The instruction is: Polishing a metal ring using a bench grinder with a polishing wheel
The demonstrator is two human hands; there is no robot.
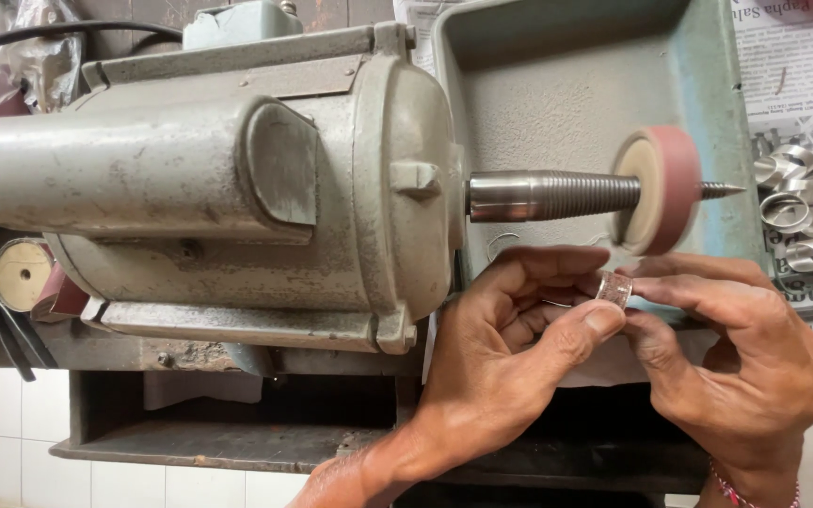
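Head view looks down on both hands meeting just below a pink polishing wheel (662, 188) mounted on the tapered threaded spindle (557, 195) of a grey bench motor (209, 188). A small silvery ring (614, 288) sits between them, close under the wheel but not touching it. The left hand (510, 348) has its thumb and forefinger pinched on the ring's near side, the other fingers (529, 325) curled loosely inward. The right hand (745, 357) closes its thumb and forefinger tips on the ring's far side. Behind the wheel stands a green-grey metal tray (576, 85). To the right, a heap of similar shiny rings (806, 202) lies on newspaper (802, 75).
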